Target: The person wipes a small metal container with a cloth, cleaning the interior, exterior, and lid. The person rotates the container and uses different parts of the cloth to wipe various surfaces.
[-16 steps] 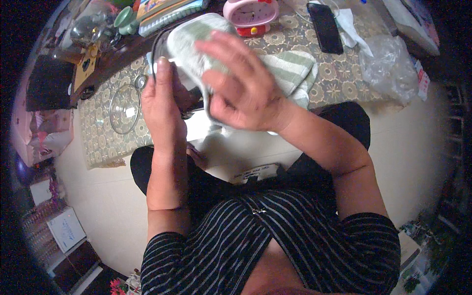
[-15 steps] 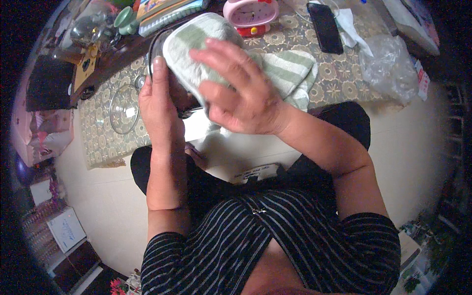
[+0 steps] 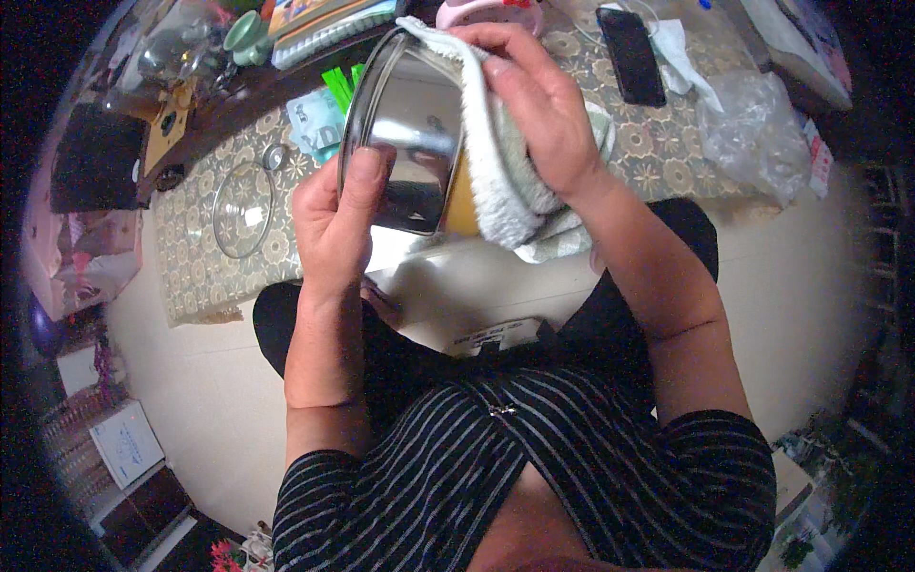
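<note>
My left hand [image 3: 338, 205] grips a shiny metal pot [image 3: 410, 129] near its rim, the thumb lying along the wall. The pot is tipped on its side, with its rim toward the left and a yellowish area low on its right part. A white and green striped towel [image 3: 500, 157] covers the pot's right side. My right hand [image 3: 548, 110] is closed over the towel, its fingers bent at the upper edge and pressing the cloth to the pot. A clear glass lid [image 3: 242, 212] with a knob lies on the patterned tablecloth to the left.
A black phone [image 3: 632, 57] with a cable and a crumpled plastic bag [image 3: 753, 129] lie at the right. Behind the pot are a pink clock [image 3: 491, 13], a light blue packet [image 3: 315, 124] and books [image 3: 334, 29]. A green cup [image 3: 248, 40] stands at far left.
The pot has turned, so its shiny wall now shows where the towel covered it. My right hand and the towel have moved right, and my left thumb has come down onto the wall.
</note>
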Available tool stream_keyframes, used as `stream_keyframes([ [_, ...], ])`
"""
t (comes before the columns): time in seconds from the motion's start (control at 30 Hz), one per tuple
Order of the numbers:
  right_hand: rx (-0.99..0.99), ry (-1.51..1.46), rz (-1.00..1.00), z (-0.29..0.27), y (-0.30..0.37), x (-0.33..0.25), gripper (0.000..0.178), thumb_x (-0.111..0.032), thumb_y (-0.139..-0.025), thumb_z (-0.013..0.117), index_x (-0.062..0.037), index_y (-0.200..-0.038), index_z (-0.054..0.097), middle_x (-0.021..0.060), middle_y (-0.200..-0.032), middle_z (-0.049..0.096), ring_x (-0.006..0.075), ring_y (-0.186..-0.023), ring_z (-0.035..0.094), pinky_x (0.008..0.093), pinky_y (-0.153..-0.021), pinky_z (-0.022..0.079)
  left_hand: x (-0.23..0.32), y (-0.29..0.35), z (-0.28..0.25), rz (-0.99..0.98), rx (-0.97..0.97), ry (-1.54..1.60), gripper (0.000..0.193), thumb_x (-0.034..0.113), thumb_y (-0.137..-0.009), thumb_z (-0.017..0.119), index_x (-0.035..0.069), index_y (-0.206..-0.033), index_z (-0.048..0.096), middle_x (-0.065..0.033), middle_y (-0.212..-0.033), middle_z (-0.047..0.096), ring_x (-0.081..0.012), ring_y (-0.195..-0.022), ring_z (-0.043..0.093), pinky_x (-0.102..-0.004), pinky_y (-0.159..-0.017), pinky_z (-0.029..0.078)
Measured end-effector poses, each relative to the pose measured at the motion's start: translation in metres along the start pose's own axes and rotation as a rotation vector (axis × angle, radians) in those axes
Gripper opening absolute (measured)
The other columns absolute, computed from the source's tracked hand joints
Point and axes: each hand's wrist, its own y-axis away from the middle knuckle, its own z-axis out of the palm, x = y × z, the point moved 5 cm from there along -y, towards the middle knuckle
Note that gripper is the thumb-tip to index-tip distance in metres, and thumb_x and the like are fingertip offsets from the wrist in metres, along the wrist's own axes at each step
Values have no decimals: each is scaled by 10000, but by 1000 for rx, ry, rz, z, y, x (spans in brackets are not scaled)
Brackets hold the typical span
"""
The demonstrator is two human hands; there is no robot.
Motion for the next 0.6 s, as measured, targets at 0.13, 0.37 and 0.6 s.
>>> stream_keyframes([
  [0.13,4,-142,157,-15,-9,18,236,-162,-965,494,-36,-1115,626,2,-960,639,65,-898,576,225,-824,454,-6,2,-4,-129,90,65,346,361,-963,617,24,-940,692,45,-727,591,-36,-591,478,-206,-535,369],
  [0.37,258,-396,398,-41,-20,13,212,-186,-966,574,-27,-1105,595,117,-942,674,199,-814,666,307,-714,535,-7,-9,-23,-280,48,53,304,338,-950,624,45,-940,704,49,-657,564,-27,-513,444,-205,-490,353],
  [0.6,-547,205,-115,15,-1,-33,212,-110,-921,637,-12,-1108,657,75,-1043,680,154,-1005,626,288,-894,480,-4,-1,4,-342,-427,71,311,305,-951,631,9,-900,709,29,-760,644,-51,-672,564,-207,-592,438],
])
